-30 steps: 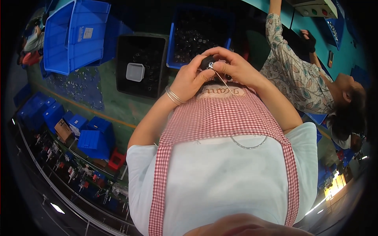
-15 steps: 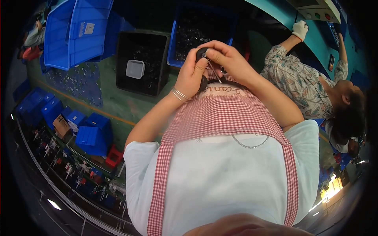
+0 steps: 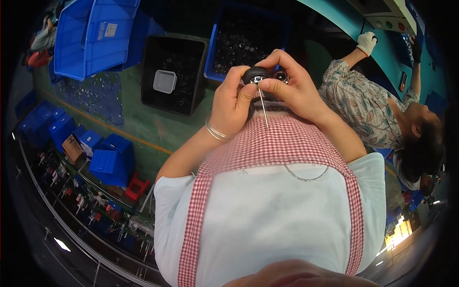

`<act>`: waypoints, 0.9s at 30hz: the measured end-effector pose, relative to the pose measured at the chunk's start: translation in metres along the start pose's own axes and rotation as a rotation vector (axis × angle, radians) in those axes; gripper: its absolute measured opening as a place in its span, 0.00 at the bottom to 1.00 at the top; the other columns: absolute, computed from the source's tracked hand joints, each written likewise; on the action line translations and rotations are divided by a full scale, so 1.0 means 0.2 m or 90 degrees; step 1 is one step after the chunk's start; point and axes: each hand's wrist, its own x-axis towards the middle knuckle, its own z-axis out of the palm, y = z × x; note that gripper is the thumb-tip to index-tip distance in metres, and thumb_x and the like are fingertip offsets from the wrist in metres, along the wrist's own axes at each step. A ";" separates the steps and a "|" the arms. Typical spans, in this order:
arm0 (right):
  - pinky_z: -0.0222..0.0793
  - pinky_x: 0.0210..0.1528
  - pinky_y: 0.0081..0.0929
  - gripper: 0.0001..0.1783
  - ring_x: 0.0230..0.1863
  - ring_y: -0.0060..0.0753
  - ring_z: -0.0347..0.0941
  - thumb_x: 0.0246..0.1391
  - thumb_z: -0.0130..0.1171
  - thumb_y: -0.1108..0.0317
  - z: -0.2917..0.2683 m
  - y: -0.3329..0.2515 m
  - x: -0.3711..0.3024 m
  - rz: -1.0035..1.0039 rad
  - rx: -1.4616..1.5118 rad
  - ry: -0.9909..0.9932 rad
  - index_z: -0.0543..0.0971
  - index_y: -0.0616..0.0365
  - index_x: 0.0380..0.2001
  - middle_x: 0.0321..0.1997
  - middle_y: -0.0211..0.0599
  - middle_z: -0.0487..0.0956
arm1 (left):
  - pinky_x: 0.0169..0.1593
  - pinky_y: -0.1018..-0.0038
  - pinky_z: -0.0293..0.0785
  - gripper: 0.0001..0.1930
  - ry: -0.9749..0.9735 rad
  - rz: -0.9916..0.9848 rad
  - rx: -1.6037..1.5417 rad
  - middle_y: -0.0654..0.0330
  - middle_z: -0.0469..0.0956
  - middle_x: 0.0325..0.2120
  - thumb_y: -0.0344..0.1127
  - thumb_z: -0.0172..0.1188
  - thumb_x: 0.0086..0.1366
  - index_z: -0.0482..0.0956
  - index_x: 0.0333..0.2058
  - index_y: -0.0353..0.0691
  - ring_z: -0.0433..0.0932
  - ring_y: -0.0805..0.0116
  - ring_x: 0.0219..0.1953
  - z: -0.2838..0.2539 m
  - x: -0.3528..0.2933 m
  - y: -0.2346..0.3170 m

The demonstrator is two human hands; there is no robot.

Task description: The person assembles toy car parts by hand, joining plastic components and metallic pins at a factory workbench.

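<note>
Head view: black part (image 3: 253,72), rod (image 3: 264,111) toward six o'clock, is clamped by left hand (image 3: 230,106) and right hand (image 3: 300,94); could be dropped if pressed unevenly.

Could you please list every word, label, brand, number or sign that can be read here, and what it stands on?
No text can be read clearly.
White label on the big blue bin: print too small to read.
Dark mark on the carton: too small to make out.
</note>
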 end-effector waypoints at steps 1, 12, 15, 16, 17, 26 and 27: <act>0.64 0.42 0.20 0.15 0.38 0.24 0.68 0.48 0.59 0.64 0.01 -0.01 0.00 0.001 -0.001 -0.002 0.72 0.59 0.38 0.35 0.32 0.71 | 0.32 0.85 0.65 0.12 0.018 0.021 -0.002 0.65 0.70 0.29 0.36 0.49 0.65 0.66 0.42 0.36 0.67 0.81 0.27 0.01 0.00 0.01; 0.66 0.39 0.18 0.10 0.35 0.21 0.68 0.51 0.56 0.68 -0.02 -0.01 0.19 0.066 0.106 0.068 0.72 0.60 0.36 0.32 0.31 0.72 | 0.32 0.76 0.68 0.11 0.052 -0.109 -0.112 0.61 0.72 0.26 0.36 0.48 0.64 0.67 0.41 0.36 0.73 0.71 0.27 0.01 0.20 -0.03; 0.66 0.39 0.19 0.11 0.36 0.22 0.68 0.51 0.56 0.67 -0.05 -0.02 0.20 0.077 0.071 0.040 0.73 0.60 0.36 0.33 0.31 0.72 | 0.32 0.77 0.69 0.11 -0.009 -0.188 -0.155 0.61 0.73 0.26 0.37 0.47 0.65 0.66 0.42 0.36 0.72 0.73 0.27 -0.04 0.19 -0.03; 0.66 0.39 0.19 0.11 0.36 0.22 0.68 0.51 0.56 0.67 -0.06 -0.02 0.21 0.064 0.021 0.014 0.73 0.61 0.37 0.33 0.31 0.72 | 0.32 0.77 0.69 0.12 -0.027 -0.184 -0.115 0.60 0.74 0.27 0.37 0.47 0.65 0.66 0.42 0.36 0.73 0.73 0.27 -0.06 0.19 -0.02; 0.66 0.40 0.19 0.12 0.37 0.23 0.68 0.51 0.56 0.67 -0.07 -0.01 0.21 0.051 -0.029 -0.012 0.73 0.61 0.37 0.33 0.32 0.73 | 0.32 0.77 0.69 0.12 -0.027 -0.187 -0.114 0.60 0.74 0.27 0.37 0.47 0.65 0.66 0.42 0.36 0.73 0.73 0.27 -0.07 0.19 0.00; 0.66 0.35 0.20 0.09 0.33 0.24 0.67 0.50 0.54 0.70 0.05 0.04 0.19 -0.005 -0.001 0.086 0.72 0.62 0.34 0.31 0.33 0.71 | 0.27 0.81 0.67 0.09 0.050 -0.007 0.098 0.60 0.75 0.26 0.34 0.51 0.62 0.72 0.38 0.37 0.73 0.76 0.26 -0.05 0.20 -0.01; 0.66 0.35 0.20 0.09 0.33 0.24 0.67 0.50 0.54 0.70 0.07 0.05 0.19 -0.003 0.000 0.085 0.72 0.62 0.34 0.31 0.33 0.71 | 0.30 0.76 0.68 0.08 0.094 0.006 0.112 0.56 0.74 0.27 0.33 0.50 0.62 0.71 0.38 0.36 0.73 0.66 0.27 -0.03 0.18 -0.01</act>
